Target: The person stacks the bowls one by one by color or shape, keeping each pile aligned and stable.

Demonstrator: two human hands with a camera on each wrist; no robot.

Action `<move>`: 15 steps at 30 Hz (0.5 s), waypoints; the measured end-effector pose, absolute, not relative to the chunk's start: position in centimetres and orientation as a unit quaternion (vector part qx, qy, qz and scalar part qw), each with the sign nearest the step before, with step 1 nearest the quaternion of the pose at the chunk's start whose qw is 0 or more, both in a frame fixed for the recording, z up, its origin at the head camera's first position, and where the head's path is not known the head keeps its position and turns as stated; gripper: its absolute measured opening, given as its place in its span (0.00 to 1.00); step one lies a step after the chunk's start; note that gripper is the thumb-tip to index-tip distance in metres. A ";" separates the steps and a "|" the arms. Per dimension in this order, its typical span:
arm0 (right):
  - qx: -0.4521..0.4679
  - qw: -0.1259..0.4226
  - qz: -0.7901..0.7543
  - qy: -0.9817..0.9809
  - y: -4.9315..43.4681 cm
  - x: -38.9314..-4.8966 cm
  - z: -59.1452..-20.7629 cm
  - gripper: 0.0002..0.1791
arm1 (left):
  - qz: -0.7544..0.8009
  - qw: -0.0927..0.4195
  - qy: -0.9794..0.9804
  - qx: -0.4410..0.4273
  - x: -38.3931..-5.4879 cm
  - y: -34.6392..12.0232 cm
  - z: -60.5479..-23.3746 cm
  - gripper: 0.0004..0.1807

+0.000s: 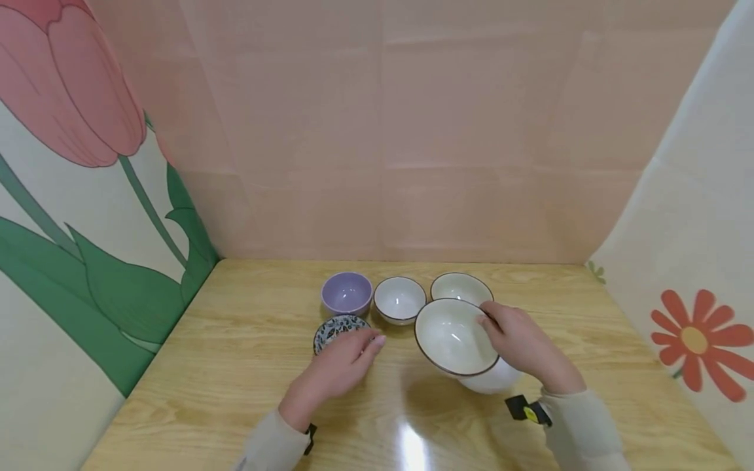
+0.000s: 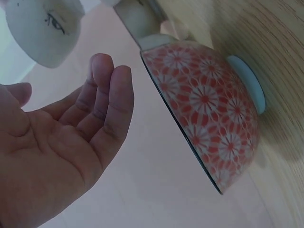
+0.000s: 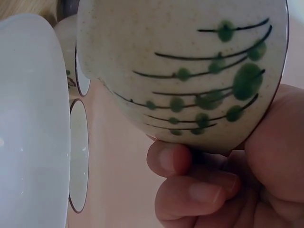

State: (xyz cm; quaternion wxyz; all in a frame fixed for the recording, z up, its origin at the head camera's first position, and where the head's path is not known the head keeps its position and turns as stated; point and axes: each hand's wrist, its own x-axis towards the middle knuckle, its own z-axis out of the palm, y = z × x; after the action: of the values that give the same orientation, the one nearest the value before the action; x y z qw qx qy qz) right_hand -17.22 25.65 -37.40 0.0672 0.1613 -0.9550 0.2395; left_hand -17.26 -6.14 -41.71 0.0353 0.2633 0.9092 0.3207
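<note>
My right hand (image 1: pixel 524 340) grips the rim of a cream bowl (image 1: pixel 450 333) with a dark brown edge, tilted and raised over the table. Green dots and dark lines (image 3: pixel 209 95) decorate its outside in the right wrist view, with fingers and thumb at the rim. Partly hidden beneath it is a plain white bowl (image 1: pixel 495 379). My left hand (image 1: pixel 336 366) hovers by a small patterned bowl (image 1: pixel 337 327), overlapping it in the head view. In the left wrist view that bowl shows a red floral outside (image 2: pixel 204 99), and the loosely bent fingers are apart from it, holding nothing.
Along the back stand a purple bowl (image 1: pixel 347 294), a small white bowl (image 1: pixel 400 299) with a dark rim, and another cream bowl (image 1: pixel 459 286). The wooden table (image 1: pixel 247 327) meets a pink backdrop behind, with flower-printed panels at both sides.
</note>
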 end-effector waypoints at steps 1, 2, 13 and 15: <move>0.159 0.066 0.241 -0.955 25.8 -17.2 -37.4 0.11 | 0.319 0.035 0.910 0.263 -17.2 -5.9 -41.7 0.38; 0.156 0.064 0.242 -0.955 25.9 -17.2 -37.5 0.11 | 0.316 0.033 0.912 0.261 -17.2 -5.7 -41.6 0.39; 0.144 0.068 0.242 -0.957 27.4 -17.0 -37.8 0.11 | 0.318 0.040 0.909 0.267 -17.3 -3.4 -41.5 0.39; 0.139 0.066 0.242 -0.958 27.7 -17.0 -37.9 0.11 | 0.317 0.043 0.909 0.268 -17.2 -3.0 -41.7 0.40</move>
State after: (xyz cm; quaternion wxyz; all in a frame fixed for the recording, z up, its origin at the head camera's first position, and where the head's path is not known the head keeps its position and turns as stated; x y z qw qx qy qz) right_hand -17.00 27.72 -37.90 0.0660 0.1392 -0.9581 0.2416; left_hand -17.24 -3.04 -41.66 0.0430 0.2677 0.9087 0.3175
